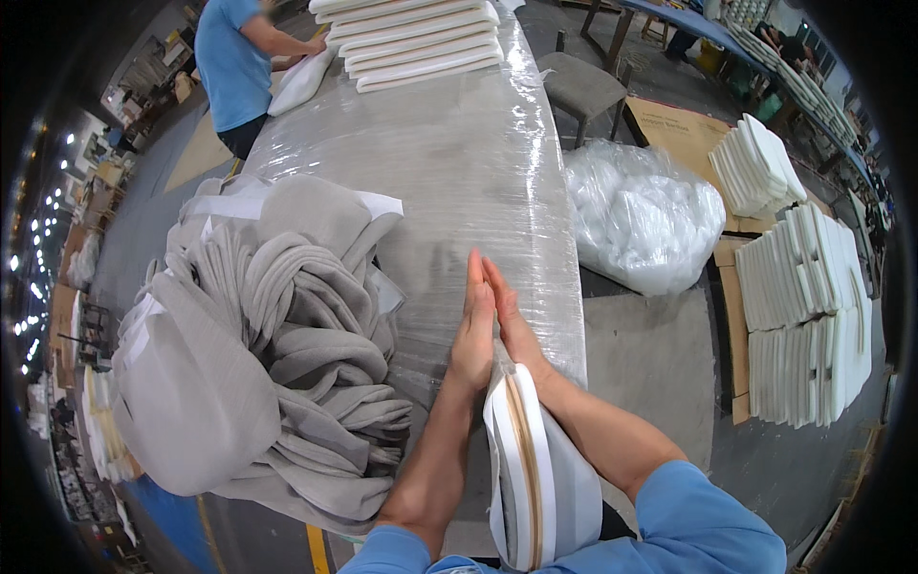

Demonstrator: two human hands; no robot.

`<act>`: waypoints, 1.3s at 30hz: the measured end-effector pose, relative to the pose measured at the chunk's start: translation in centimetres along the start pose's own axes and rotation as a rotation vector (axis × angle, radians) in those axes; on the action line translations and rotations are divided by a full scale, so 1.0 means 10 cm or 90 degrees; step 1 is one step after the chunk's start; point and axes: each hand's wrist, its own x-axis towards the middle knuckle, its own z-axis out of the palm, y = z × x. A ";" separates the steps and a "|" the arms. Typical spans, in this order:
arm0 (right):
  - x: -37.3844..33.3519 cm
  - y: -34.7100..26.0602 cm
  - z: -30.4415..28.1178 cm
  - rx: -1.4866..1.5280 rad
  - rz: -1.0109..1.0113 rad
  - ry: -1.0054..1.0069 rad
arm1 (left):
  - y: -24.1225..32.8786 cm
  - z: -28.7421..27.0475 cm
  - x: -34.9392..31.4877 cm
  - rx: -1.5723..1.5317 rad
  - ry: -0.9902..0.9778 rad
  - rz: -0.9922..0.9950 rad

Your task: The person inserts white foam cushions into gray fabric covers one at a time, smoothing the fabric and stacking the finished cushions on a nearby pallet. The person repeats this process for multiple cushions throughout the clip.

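Observation:
A padded seat cushion (519, 459), grey-covered with a white border and a tan strip along its edge, stands on edge between my forearms, its near end against my body. My left hand (472, 335) lies flat along its left side at the narrow far end. From the right, my right hand (516, 330) presses toward it, so the cushion's tip is squeezed between my palms. The fingers of both hands are straight and point away from me. Left of my hands a large heap of grey fabric covers (316, 354) lies on the plastic-wrapped table (430, 172).
White pads with tan strips (421, 43) are stacked at the table's far end, where a person in blue (229, 67) handles a white pad. On the right are a clear bag of white stuffing (645, 215), a grey chair (585, 84) and stacked white pads (798, 316).

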 end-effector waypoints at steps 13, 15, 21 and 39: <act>-0.38 -0.67 -0.51 -0.143 -0.055 -0.164 | 0.09 0.11 -0.83 -0.274 0.166 -0.053; -0.44 -0.82 -0.50 -0.189 -0.052 -0.185 | 0.30 0.23 -1.02 -0.234 0.117 -0.042; -0.43 -0.99 -0.32 -0.304 -0.090 -0.134 | 0.31 0.23 -1.06 0.112 0.153 -0.063; -0.67 -0.30 0.01 -0.133 -0.281 0.217 | 0.32 0.62 -0.88 0.413 0.347 0.200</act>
